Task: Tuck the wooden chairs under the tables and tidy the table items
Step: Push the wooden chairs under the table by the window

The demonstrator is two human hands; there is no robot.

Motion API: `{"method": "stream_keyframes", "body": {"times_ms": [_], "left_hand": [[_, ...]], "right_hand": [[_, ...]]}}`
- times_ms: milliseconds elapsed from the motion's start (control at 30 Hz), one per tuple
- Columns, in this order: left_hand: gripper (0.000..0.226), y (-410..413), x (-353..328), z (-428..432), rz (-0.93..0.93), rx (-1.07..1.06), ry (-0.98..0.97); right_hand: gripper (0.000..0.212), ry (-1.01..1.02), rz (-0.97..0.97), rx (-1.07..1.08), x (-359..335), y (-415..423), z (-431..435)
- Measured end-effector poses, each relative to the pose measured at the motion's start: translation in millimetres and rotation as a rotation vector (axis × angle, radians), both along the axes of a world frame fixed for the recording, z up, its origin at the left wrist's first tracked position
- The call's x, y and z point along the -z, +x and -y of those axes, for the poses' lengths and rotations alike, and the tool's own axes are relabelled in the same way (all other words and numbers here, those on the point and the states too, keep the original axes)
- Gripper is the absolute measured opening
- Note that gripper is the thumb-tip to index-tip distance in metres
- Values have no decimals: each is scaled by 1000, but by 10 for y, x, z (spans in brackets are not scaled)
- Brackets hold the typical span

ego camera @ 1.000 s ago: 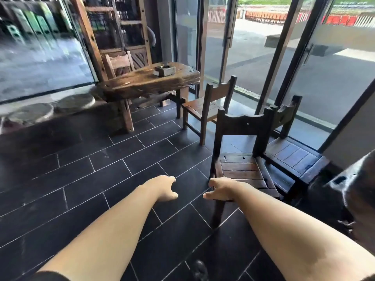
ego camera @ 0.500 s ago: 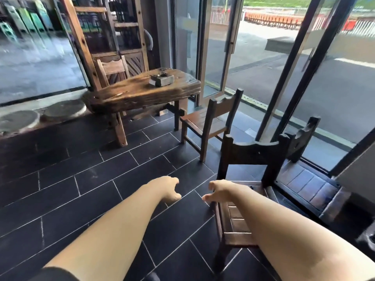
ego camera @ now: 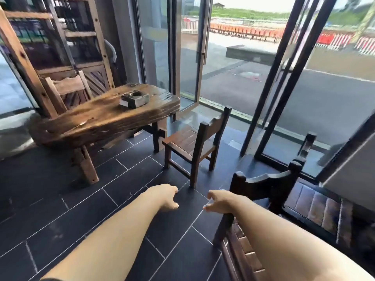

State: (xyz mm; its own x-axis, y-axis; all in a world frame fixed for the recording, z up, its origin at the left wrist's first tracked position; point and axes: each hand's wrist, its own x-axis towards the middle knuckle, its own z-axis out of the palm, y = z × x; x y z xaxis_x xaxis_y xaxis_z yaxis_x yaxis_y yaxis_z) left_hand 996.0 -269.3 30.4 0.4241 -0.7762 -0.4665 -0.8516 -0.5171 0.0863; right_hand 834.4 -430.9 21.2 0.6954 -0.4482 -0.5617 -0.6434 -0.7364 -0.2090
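A rough wooden table [ego camera: 105, 118] stands at the left with a grey ashtray-like item [ego camera: 135, 99] on top. A pale wooden chair [ego camera: 67, 86] sits behind it. A dark wooden chair [ego camera: 194, 142] stands pulled out at the table's right end, its back toward me. Another dark chair [ego camera: 263, 185] is close at the lower right, and my right forearm passes over its seat. My left hand [ego camera: 166, 196] and my right hand [ego camera: 218, 200] hover over the floor, loosely curled and holding nothing. The right hand is just left of that chair's back post, not gripping it.
A third dark chair [ego camera: 316, 207] with a slatted seat stands at the far right by the glass wall. An open glass door [ego camera: 188, 57] and dark door frames [ego camera: 284, 78] lie ahead. A tall wooden shelf [ego camera: 50, 37] rises behind the table. The floor is dark tile [ego camera: 121, 199].
The view has moved forward toward the table. The near dark chair now sits lower and further right. Both hands stay held out in front, and the right hand is off the chair's seat edge.
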Motion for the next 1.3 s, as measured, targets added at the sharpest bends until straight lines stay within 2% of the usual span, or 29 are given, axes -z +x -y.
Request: {"method": "stream_keyframes", "body": {"times_ms": [333,733,833,1067,1300], "left_hand": [[57,1107,1,1082,-20,136,-12],[52,2148,140,3163,-40,218,1],[57,2289,183,3690,-50,244,-7],[48,2400,345,4737,-52,414,33],[63,2568,551,5851,-48,648,68]], "right_hand": [[62,-6,-26,153,103,908,898],[62,64,-8,311,432,1717,2795],[58,49,1,349,442,1789,3231],[63,63,-18,482,456,1828,3984],[68,85,-37,690,600,1887,4580]]}}
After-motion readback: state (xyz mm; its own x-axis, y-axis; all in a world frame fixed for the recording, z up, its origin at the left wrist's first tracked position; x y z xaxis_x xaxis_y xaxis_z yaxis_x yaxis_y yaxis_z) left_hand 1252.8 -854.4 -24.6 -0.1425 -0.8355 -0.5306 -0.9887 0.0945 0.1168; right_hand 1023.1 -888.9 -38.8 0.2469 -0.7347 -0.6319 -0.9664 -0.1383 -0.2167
